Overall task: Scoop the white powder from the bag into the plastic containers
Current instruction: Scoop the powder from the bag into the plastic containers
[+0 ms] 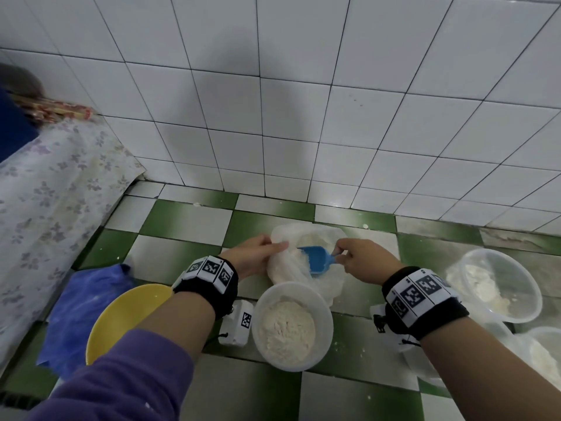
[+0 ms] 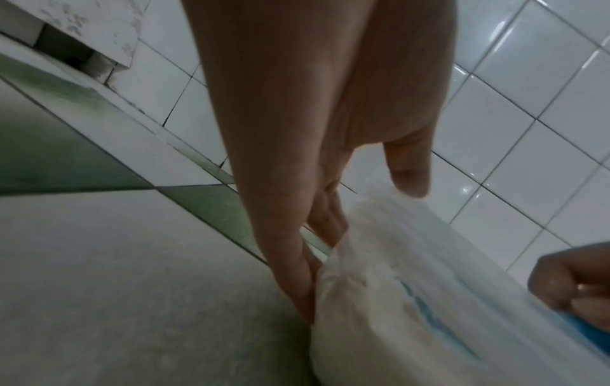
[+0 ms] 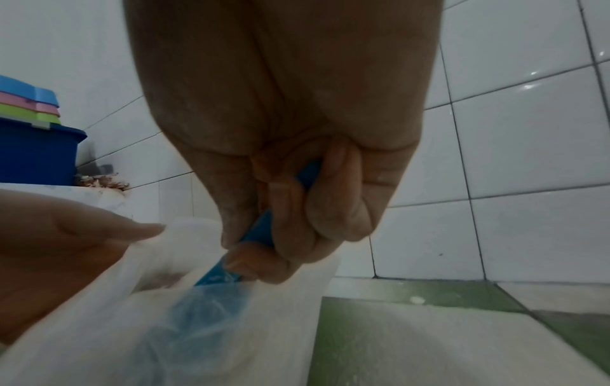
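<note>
A clear plastic bag (image 1: pixel 283 270) of white powder stands open on the checked counter near the wall. My left hand (image 1: pixel 273 247) holds its left rim, thumb over the edge and fingers (image 2: pixel 297 274) down the outside of the bag (image 2: pixel 396 287). My right hand (image 1: pixel 349 253) pinches the handle of a blue scoop (image 1: pixel 315 259), whose bowl lies inside the bag's mouth on the powder. In the right wrist view the scoop (image 3: pixel 211 305) shows through the plastic below my right hand (image 3: pixel 280 235). A round plastic container (image 1: pixel 293 326) heaped with powder sits just in front of the bag.
Two more clear containers with powder stand at the right (image 1: pixel 498 287) and lower right (image 1: pixel 543 354). A yellow bowl (image 1: pixel 121 317) and crumpled blue plastic (image 1: pixel 82 308) lie at the left, beside a floral cloth (image 1: pixel 45 208). A tiled wall (image 1: pixel 303 117) rises close behind the bag.
</note>
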Motion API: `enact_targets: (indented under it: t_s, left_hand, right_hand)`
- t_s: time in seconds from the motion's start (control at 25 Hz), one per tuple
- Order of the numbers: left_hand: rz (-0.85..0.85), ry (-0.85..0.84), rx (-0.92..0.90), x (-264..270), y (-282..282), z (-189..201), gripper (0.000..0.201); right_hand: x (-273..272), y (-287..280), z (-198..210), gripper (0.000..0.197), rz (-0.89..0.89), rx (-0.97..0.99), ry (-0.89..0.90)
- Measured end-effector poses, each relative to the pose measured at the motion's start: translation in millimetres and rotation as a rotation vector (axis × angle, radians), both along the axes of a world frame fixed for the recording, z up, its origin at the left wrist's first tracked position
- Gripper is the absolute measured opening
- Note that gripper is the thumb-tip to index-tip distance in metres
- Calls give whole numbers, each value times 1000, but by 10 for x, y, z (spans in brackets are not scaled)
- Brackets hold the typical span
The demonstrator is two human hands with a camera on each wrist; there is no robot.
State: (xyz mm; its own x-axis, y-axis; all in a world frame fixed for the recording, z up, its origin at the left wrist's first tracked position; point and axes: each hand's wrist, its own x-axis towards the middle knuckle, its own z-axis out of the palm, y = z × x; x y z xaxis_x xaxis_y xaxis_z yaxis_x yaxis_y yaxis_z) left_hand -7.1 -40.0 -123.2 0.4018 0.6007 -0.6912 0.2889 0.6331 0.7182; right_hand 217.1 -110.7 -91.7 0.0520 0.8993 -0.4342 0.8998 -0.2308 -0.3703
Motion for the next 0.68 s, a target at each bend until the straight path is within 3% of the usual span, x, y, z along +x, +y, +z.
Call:
enact_targets:
  t_s: [0.16,0.28,0.52,0.68]
  left_hand:
    - [-155,185,-85,-67,-37,38,46]
    - [-69,109,-80,-17,-25,2,29]
    - [202,-36,15,-17,187,-50,33]
    - [110,37,7,-35,156,-95,38]
  right_hand:
    - [93,52,124,14,51,-5,-153]
    - [79,64,102,12,46,-61,-75]
    - [-29,-8,-82,12,-93,-45,119]
    - [-138,-20,-214,12,-163,-58,213]
